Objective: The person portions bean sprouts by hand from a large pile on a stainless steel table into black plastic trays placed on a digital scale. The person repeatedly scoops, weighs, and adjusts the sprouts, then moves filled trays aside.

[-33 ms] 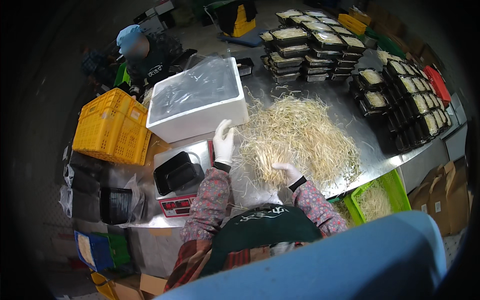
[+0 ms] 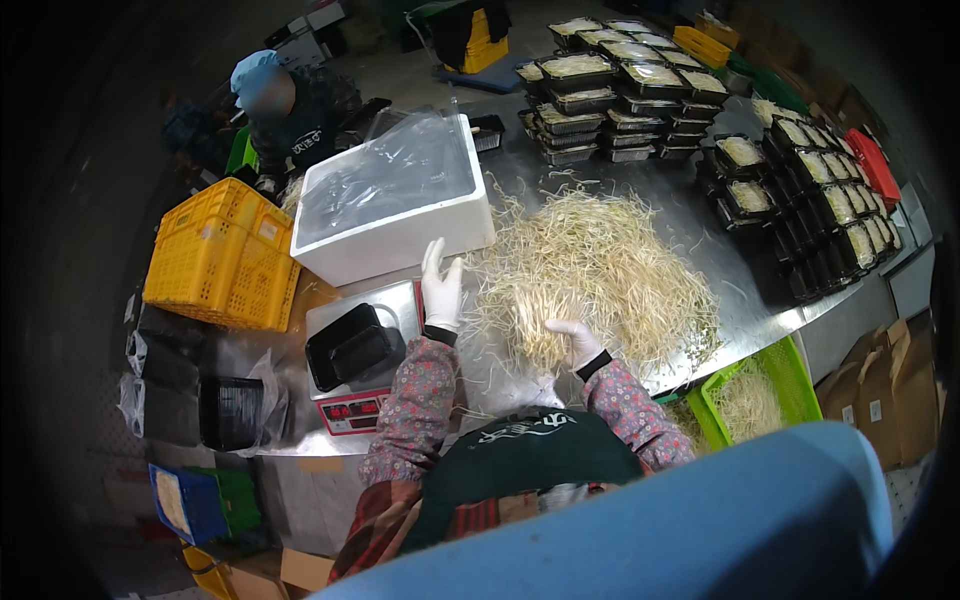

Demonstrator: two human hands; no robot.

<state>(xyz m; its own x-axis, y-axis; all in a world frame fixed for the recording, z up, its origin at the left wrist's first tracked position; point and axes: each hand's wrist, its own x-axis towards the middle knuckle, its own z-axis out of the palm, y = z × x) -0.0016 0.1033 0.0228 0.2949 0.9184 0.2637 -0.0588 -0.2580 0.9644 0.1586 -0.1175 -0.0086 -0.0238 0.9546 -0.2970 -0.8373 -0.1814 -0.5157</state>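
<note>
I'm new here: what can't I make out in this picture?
All in the head view:
- Right hand: most fingers are hidden by the pale sprouts, so its grip is unclear.
- White foam box: glossy clear sheets cover its depths.
- Yellow crate: its walls hide any contents.
- Scale display: digits too small and blurred to read surely.
- Wearer's legs: hidden behind the dark green apron and blue edge.

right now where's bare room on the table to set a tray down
The widest bare patch of metal table lies between the sprout heap and the right-hand tray stacks, running back toward the rear stacks, stray strands aside. The left side is crowded: foam box, yellow crate and scale sit close together.
</note>
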